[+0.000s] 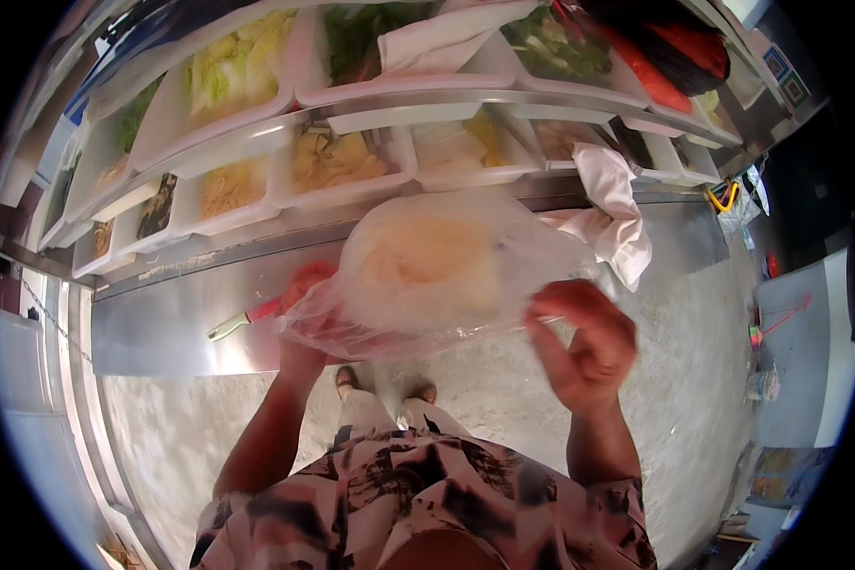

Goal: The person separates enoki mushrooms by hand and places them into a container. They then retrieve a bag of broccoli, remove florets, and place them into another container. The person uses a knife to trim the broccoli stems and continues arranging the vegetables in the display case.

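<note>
A clear plastic bag (420, 271) hangs in front of me above the counter's near edge. Pale yellowish food shows blurred through its film; its exact kind cannot be made out. My left hand (308, 303) grips the bag's left side, its fingers partly hidden behind the plastic. At the right, the thumb and forefinger of my right hand (590, 342) pinch the bag's rim. Just left of my left hand, a small tool with a pale green and red handle (239, 324) lies on the steel counter (164, 349).
Beyond the bag, white plastic bins of leafy vegetables (235, 68) fill an upper shelf. Smaller bins below hold sliced food (338, 157) and noodle-like strands (234, 187). A crumpled white cloth (613, 214) drapes over the lower bins' edge. Concrete floor (684, 385) lies below.
</note>
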### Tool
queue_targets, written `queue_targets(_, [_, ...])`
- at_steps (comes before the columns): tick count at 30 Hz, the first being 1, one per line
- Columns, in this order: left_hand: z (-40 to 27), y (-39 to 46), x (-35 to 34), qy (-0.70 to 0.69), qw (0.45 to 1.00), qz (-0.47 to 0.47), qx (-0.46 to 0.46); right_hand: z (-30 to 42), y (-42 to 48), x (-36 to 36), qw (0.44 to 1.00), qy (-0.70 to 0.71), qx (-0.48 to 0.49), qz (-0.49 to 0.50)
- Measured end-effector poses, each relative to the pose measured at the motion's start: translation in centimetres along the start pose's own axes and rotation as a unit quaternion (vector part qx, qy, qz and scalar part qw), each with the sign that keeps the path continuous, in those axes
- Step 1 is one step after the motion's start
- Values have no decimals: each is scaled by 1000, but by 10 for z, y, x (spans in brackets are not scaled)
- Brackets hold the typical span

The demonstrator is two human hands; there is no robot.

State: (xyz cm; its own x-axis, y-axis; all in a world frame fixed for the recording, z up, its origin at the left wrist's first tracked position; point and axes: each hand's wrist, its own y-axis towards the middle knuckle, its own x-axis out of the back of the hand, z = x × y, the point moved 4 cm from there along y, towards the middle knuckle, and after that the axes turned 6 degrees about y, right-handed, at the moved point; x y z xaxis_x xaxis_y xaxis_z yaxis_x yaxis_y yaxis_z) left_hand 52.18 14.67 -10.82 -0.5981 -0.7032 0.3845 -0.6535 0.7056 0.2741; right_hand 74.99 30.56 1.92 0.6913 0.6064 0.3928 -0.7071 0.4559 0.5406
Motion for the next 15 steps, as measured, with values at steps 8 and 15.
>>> queue_targets(8, [-12,-1,-3,-55,998,-3,28,-58,10,-42,945,-118,-154,265])
queue_targets(15, [-5,-8,4,-117,992,3,-37,-70,29,-23,948,228,-219,-24])
